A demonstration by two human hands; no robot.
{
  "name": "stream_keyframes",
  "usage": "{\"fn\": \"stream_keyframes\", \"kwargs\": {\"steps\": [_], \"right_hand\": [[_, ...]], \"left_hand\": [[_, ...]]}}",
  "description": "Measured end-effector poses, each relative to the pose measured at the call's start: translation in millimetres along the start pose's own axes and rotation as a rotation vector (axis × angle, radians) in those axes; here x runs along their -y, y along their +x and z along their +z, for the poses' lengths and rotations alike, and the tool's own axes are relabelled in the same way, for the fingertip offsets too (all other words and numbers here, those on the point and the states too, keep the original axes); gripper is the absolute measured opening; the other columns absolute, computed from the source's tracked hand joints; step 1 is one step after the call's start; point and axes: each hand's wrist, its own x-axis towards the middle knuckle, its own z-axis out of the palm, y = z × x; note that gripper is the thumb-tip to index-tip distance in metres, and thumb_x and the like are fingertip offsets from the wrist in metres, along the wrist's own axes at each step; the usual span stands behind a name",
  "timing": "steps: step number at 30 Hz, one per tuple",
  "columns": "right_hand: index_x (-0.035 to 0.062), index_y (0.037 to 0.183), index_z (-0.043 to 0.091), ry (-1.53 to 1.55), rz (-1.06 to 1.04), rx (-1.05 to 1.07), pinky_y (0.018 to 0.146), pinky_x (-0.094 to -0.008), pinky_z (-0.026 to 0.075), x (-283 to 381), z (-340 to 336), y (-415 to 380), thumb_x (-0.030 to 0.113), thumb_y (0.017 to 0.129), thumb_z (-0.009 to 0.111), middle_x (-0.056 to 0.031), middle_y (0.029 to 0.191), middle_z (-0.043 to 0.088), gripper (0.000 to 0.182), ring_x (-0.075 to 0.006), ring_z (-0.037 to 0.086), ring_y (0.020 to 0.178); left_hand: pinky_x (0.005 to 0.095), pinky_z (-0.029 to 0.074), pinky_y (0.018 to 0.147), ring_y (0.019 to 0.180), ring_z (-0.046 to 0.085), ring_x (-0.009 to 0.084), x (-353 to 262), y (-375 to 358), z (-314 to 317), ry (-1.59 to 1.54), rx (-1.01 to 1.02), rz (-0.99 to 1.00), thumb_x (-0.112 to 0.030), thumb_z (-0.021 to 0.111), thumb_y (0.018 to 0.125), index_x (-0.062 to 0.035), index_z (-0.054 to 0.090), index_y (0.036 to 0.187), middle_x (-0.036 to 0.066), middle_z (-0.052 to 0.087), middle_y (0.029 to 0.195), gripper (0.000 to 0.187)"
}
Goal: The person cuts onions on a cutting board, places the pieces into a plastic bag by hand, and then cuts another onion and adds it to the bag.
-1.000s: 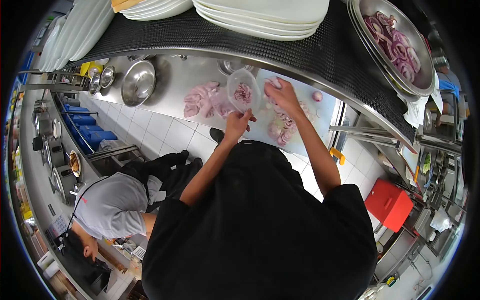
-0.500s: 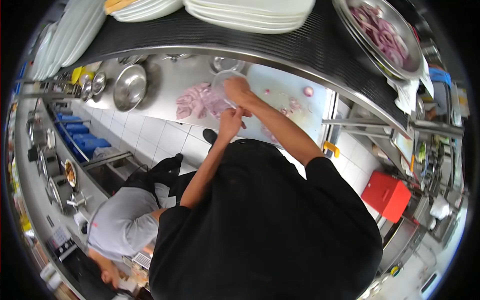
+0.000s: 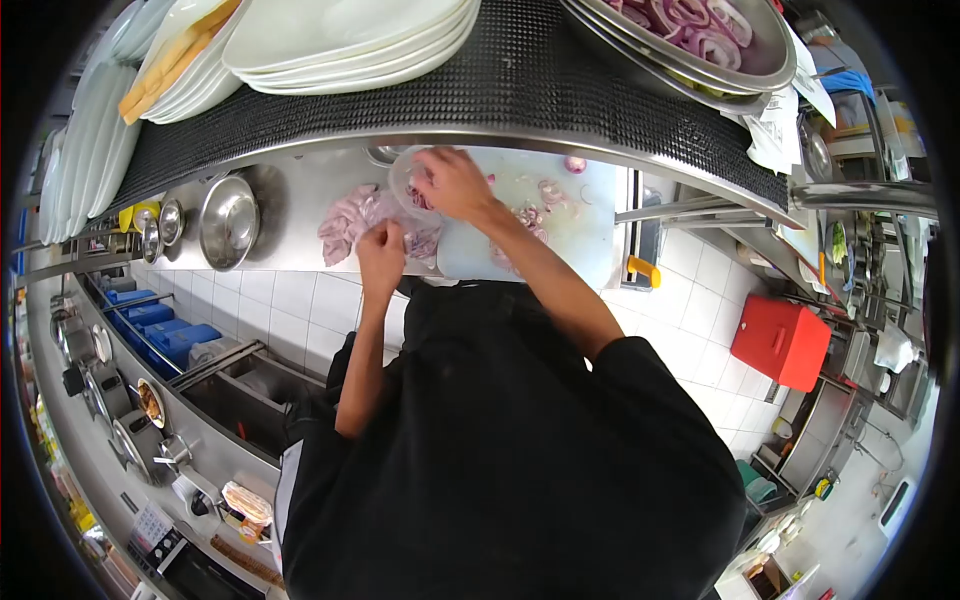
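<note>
My right hand (image 3: 455, 185) reaches over a translucent tub (image 3: 397, 178), with fingers curled at its opening and smeared by motion. Purplish onion pieces show inside the tub, beneath the fingers. My left hand (image 3: 380, 250) is closed in a fist beside the tub, and what it holds is hidden. Under and behind that fist lies a crumpled pinkish cloth (image 3: 343, 222). A clear plastic bag with purplish contents (image 3: 424, 243) lies between the hands. On the white cutting board (image 3: 590, 235) are chopped red onion pieces (image 3: 530, 218) and a cut red onion (image 3: 575, 165).
Steel bowls, the largest being this mixing bowl (image 3: 228, 222), stand on the counter at left. The overhead shelf (image 3: 520, 95) carries stacked white plates (image 3: 350, 40) and a steel bowl of onion rings (image 3: 700, 35). A red bin (image 3: 780, 340) stands on the floor at right.
My left hand has moved left, away from my right hand, which stays over the tub. The view has shifted, and the person in grey is now mostly hidden behind my body.
</note>
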Motion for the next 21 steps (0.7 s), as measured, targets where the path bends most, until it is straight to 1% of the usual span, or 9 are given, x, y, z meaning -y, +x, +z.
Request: {"fn": "stream_keyframes", "kwargs": {"steps": [3,4,5,7,10,13,15,18,21], "right_hand": [[0.0060,0.115,0.065,0.144,0.217,-0.216,0.096,-0.0431,0.051,-60.1,-42.8,-51.5,0.013,0.092,0.063,-0.0181,0.116,0.066,0.025,-0.0347,0.064,0.110],[0.0058,0.120,0.062,0.123,0.328,-0.340,0.100,-0.0431,0.048,-88.2,-52.9,-77.8,0.010,0.093,0.062,-0.0149,0.119,0.066,0.028,-0.0334,0.063,0.114],[0.0035,0.123,0.060,0.043,0.466,-0.396,0.103,-0.0441,0.045,-108.5,-69.5,-102.8,0.009,0.093,0.060,-0.0167,0.119,0.065,0.030,-0.0343,0.061,0.116],[-0.0027,0.130,0.054,-0.118,0.446,-0.438,0.109,-0.0466,0.039,-160.1,-81.9,-146.3,0.009,0.095,0.054,-0.0223,0.128,0.058,0.037,-0.0381,0.053,0.123],[-0.0044,0.137,0.050,-0.211,0.422,-0.442,0.113,-0.0491,0.036,-183.8,-79.7,-171.5,0.011,0.096,0.048,-0.0250,0.137,0.051,0.044,-0.0418,0.047,0.130],[-0.0046,0.143,0.045,-0.064,0.349,-0.246,0.115,-0.0468,0.035,-157.0,-48.0,-141.6,0.011,0.097,0.045,-0.0254,0.146,0.045,0.048,-0.0428,0.042,0.136],[-0.0040,0.143,0.046,0.017,0.239,-0.149,0.115,-0.0448,0.036,-162.1,-36.4,-129.3,0.011,0.098,0.045,-0.0247,0.147,0.045,0.047,-0.0420,0.042,0.137],[-0.0024,0.142,0.047,0.084,0.003,0.085,0.115,-0.0444,0.037,-157.7,-35.6,-106.8,0.010,0.098,0.044,-0.0224,0.147,0.046,0.046,-0.0402,0.043,0.136],[0.0025,0.140,0.051,0.127,-0.064,0.363,0.113,-0.0435,0.041,-149.5,-26.8,-102.1,0.012,0.099,0.046,-0.0187,0.144,0.049,0.043,-0.0378,0.047,0.134]], "left_hand": [[0.0390,0.052,0.064,0.065,0.064,0.0272,-30.1,15.9,3.0,0.149,-0.213,0.131,-0.030,0.067,0.093,0.0031,0.063,0.084,0.014,0.062,0.067,0.034],[0.0414,0.053,0.068,0.070,0.065,0.0300,-45.3,21.7,5.7,0.195,-0.283,0.180,-0.031,0.070,0.092,0.0029,0.062,0.088,0.015,0.062,0.069,0.035],[0.0439,0.053,0.072,0.075,0.066,0.0324,-52.9,29.5,10.7,0.267,-0.320,0.279,-0.033,0.071,0.090,0.0023,0.063,0.091,0.015,0.064,0.072,0.036],[0.0489,0.054,0.079,0.083,0.067,0.0373,-61.3,47.7,20.0,0.415,-0.391,0.468,-0.037,0.074,0.088,0.0010,0.063,0.099,0.016,0.066,0.078,0.042],[0.0512,0.054,0.085,0.093,0.068,0.0415,-34.1,94.1,31.8,0.723,-0.303,0.418,-0.039,0.073,0.087,0.0016,0.066,0.098,0.020,0.069,0.085,0.042],[0.0520,0.055,0.086,0.097,0.068,0.0448,-9.3,142.4,34.5,0.769,0.053,0.211,-0.039,0.072,0.088,0.0032,0.069,0.096,0.025,0.071,0.092,0.043],[0.0517,0.055,0.081,0.093,0.067,0.0466,-14.1,139.2,37.9,0.662,-0.073,0.277,-0.031,0.072,0.088,0.0026,0.070,0.094,0.027,0.071,0.093,0.035],[0.0501,0.055,0.074,0.085,0.067,0.0476,-31.0,132.5,31.6,0.426,-0.203,0.513,-0.021,0.073,0.088,0.0002,0.072,0.093,0.027,0.071,0.091,0.022],[0.0459,0.053,0.067,0.078,0.066,0.0467,-51.0,123.1,15.2,0.342,-0.224,0.561,-0.012,0.072,0.087,-0.0011,0.073,0.091,0.024,0.071,0.086,0.012]]}}
